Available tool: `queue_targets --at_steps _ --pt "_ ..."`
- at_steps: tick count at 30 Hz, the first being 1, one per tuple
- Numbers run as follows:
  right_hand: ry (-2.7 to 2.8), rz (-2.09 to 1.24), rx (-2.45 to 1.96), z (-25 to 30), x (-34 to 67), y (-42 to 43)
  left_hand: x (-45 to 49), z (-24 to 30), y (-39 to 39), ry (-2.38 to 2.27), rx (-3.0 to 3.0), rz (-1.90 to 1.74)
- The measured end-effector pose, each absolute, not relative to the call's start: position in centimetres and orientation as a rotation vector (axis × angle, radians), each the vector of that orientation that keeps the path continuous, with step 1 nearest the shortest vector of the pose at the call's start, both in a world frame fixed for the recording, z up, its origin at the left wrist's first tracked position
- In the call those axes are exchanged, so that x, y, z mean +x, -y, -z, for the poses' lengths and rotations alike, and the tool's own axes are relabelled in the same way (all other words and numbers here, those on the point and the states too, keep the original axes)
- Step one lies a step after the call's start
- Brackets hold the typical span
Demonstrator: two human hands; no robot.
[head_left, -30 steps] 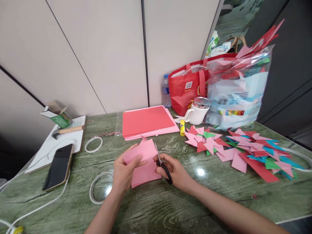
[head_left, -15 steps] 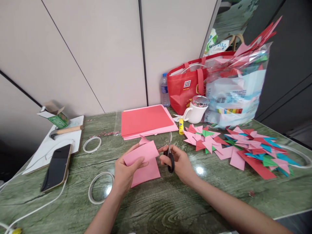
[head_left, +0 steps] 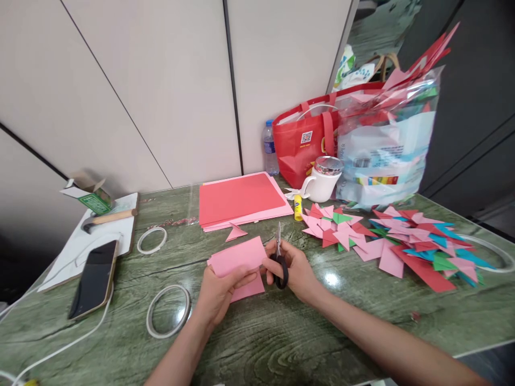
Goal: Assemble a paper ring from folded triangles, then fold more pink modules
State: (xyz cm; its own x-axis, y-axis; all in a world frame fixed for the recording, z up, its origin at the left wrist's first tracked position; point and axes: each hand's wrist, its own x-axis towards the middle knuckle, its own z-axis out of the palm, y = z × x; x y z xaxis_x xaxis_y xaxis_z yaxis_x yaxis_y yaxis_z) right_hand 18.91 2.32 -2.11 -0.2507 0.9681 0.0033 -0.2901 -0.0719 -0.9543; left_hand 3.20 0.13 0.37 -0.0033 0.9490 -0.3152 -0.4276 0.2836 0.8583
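Pinched in my left hand (head_left: pixel 223 289) are pink paper pieces (head_left: pixel 238 257), one above another, held just over the table. My right hand (head_left: pixel 292 268) has its fingers in the black handles of a pair of scissors (head_left: pixel 278 251), whose blades point up and away from me. The right fingertips also reach the right edge of the pink paper; whether they pinch it is hard to see. A small pink folded scrap (head_left: pixel 235 232) lies on the table just beyond the paper. Behind it rests a stack of red and pink sheets (head_left: pixel 243 199).
Cut paper pieces (head_left: pixel 341 230) are heaped on the right. A glue stick (head_left: pixel 298 208), a white mug (head_left: pixel 322 185), a water bottle (head_left: pixel 270 150) and bags (head_left: pixel 300 153) stand at the back. Tape rolls (head_left: pixel 152 240), a phone (head_left: pixel 93 279) and a hammer (head_left: pixel 108 219) lie on the left.
The small pink folded scrap, earlier by my left fingers, now lies free on the table. My left hand has moved right, bringing the pink paper closer to my right fingers.
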Motion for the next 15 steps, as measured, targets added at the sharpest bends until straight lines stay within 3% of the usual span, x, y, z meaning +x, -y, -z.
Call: queue_targets --at_steps 15 --pt "1.125 -1.617 -0.788 2.27 19.67 -2.87 3.09 -0.68 -0.25 -1.097 0.662 -1.280"
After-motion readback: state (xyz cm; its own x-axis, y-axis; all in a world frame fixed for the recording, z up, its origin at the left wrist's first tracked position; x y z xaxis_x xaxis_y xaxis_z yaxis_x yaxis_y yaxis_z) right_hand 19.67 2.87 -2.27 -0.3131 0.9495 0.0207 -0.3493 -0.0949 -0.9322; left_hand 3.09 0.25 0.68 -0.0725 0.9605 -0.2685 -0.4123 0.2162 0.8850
